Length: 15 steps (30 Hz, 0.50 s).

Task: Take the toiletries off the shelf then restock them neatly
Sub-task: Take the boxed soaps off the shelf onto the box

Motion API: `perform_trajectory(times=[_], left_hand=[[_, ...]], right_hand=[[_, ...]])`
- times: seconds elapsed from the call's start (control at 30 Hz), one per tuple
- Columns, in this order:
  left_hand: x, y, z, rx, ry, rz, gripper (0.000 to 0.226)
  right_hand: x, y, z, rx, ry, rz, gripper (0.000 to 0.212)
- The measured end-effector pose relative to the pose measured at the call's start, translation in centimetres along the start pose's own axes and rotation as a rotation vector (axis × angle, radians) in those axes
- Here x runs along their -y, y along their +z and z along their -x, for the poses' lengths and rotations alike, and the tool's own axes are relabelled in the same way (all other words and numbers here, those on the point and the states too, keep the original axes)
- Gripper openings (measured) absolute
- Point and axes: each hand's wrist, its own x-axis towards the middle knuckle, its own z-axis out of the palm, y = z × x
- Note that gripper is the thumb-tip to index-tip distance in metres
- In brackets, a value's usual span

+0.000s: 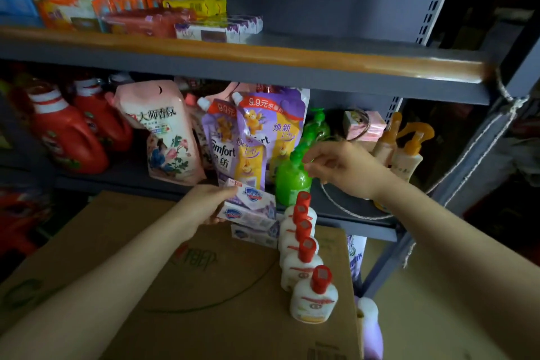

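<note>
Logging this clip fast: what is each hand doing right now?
Left hand: holds the soap boxes.
Right hand: open, holds nothing, fingers by the green pump bottle.

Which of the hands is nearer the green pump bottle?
Right. The right hand reaches at the green pump bottle, fingertips by its pump. The left hand is lower left, gripping soap boxes.

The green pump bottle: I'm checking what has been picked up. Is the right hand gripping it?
No. The right hand is open beside the green pump bottle, fingers near its pump head, not wrapped around it.
</note>
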Motion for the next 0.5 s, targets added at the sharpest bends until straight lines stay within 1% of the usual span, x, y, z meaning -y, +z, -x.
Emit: perform_trajectory(times=[0.1, 0.2, 0.23, 0.3, 0.37, 0.5], left_hand=[[1.4, 0.1, -0.4, -0.016, -0.027, -0.039, 0.023], [2.2, 1.0, -1.3, -0.007, -0.06, -0.01, 0.026], [2.4, 1.3, -1.6, -0.027, -0.04, -0.029, 0.029], [2.7, 1.8, -2.4, -0.047, 0.08, -0.227, 0.037], [2.9, 2.1, -2.8, -0.011, 0.199, -0.442, 0.041], [3.0, 1.6, -3.7, 0.117, 0.273, -0.604, 0.044]], right_hand=[[-0.1, 1.2, -0.3, 0.057, -0.017, -0.035, 0.013], [0.4, 2.3, -0.8, 0.077, -0.021, -0.047, 0.013], [0.6, 2.5, -0.9, 0.077, -0.021, -0.043, 0.013], [1.1, 2.8, -1.1, 0.077, -0.018, -0.03, 0.014], [1.6, 3.1, -1.1, 0.084, -0.025, -0.01, 0.016], [2.9, 2.9, -1.5, 0.053, -0.086, 0.017, 0.012]])
